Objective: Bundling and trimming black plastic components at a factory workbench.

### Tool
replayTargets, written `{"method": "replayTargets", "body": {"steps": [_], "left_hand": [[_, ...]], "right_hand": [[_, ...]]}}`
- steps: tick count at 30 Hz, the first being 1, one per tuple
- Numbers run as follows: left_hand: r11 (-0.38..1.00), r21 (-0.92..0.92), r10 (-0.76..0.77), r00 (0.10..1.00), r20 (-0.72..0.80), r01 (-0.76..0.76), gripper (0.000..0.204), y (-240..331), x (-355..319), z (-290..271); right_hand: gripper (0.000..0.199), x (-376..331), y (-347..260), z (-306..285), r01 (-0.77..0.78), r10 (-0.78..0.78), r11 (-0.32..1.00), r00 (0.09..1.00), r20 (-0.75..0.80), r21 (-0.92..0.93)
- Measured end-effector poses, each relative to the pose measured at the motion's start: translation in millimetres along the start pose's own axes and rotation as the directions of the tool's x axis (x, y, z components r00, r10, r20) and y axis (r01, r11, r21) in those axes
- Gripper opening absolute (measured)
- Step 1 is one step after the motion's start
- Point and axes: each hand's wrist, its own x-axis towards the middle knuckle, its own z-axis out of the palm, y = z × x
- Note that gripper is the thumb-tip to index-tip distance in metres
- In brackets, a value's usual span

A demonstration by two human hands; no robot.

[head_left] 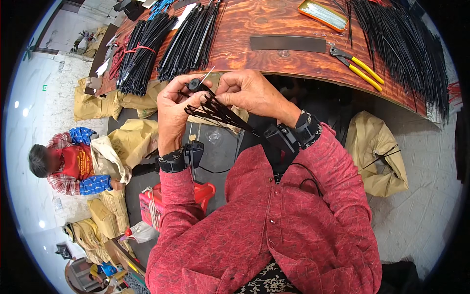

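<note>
In front of my chest, both hands are raised at the table's near edge. My left hand (174, 100) is closed around a black openwork piece (215, 110) made of thin crossing strips. A round black cap (194, 85) sits at its upper end, between the left thumb and fingers. The strips trail down and to the right toward my right wrist. My right hand (252, 93) pinches at the piece's upper part, thumb against forefinger; what lies between those fingertips is partly hidden. A thin pale pin (209, 74) sticks up between the hands.
On the wooden table (235, 46) lie bundles of black strips (139, 59), a dark flat bar (288, 43), yellow-handled pliers (360, 68) and a tin of thin pale pins (323, 15). More black strips (401, 44) hang over the right edge. A person (73, 164) with sacks sits at left.
</note>
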Motion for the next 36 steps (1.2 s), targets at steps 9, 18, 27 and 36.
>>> {"method": "replayTargets", "body": {"steps": [9, 18, 27, 36], "left_hand": [[0.998, 0.066, -0.004, 0.999, -0.035, 0.006, 0.032, 10.4, -6.7, 12.4], [0.991, 0.131, -0.009, 0.997, -0.075, 0.019, 0.029, 9.2, -7.1, 11.3], [0.996, 0.08, -0.035, 0.996, -0.08, 0.042, 0.029, 3.0, -1.4, -2.2], [0.996, -0.07, -0.054, 0.998, -0.009, 0.053, 0.04, 3.1, 5.6, -4.7]], "right_hand": [[0.01, 4.1, -4.9, -13.9, -0.096, 0.094, 0.995, 0.989, 0.117, 0.011], [0.009, 10.6, -0.1, -14.1, -0.179, 0.153, 0.978, 0.965, 0.215, 0.106], [0.013, 10.3, -5.1, -13.7, -0.337, 0.297, 0.903, 0.938, 0.178, 0.267], [0.01, 7.4, -4.0, -7.1, -0.046, 0.044, 0.998, 0.998, 0.047, 0.05]]}}
